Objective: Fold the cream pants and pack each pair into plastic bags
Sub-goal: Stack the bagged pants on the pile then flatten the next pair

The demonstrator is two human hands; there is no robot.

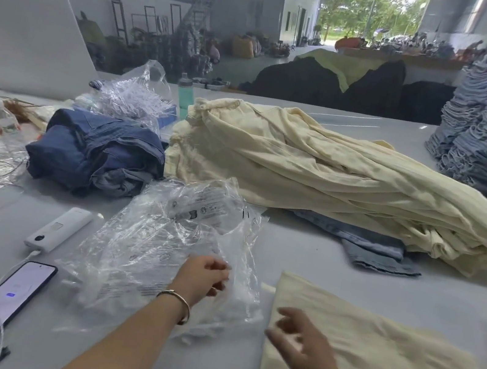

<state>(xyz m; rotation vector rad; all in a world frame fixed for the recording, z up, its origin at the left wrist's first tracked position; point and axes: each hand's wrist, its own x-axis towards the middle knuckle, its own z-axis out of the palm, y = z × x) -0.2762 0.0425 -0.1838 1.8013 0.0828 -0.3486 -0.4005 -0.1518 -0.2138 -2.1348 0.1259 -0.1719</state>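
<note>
Both hands are being worked low over a grey table (pixel 306 246). A clear plastic bag (pixel 159 254) from a loose heap is being pinched by the curled fingers of the left hand (pixel 204 277), a bangle showing at its wrist. Nothing is being gripped by the right hand (pixel 303 339), blurred, its fingers spread slack above the near-left corner of a folded pair of cream pants (pixel 372 367). That folded pair is lying just right of the bags, its long axis running away to the right, so the right hand is judged the nearer one and the bag must be brought rightward to its left edge. Further back, a pile of unfolded cream pants (pixel 318 171) is being left waiting.
</note>
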